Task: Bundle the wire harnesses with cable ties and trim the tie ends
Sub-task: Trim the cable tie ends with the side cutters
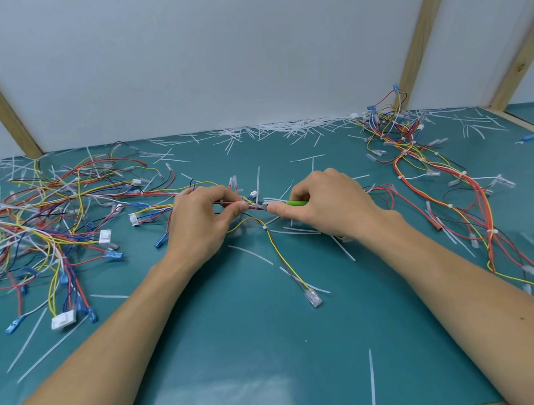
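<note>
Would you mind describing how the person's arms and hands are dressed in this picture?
Both forearms are bare right to the bottom edge of the picture: no sleeves show. The left hand and right hand wear no gloves, and no rings, watch or wristband can be seen. A small dark mark sits on the right forearm.

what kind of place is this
Probably a wire-harness assembly bench: a green work mat strewn with trimmed tie ends, piles of coloured harnesses, and plain white partition panels framed in bare wood.
</note>
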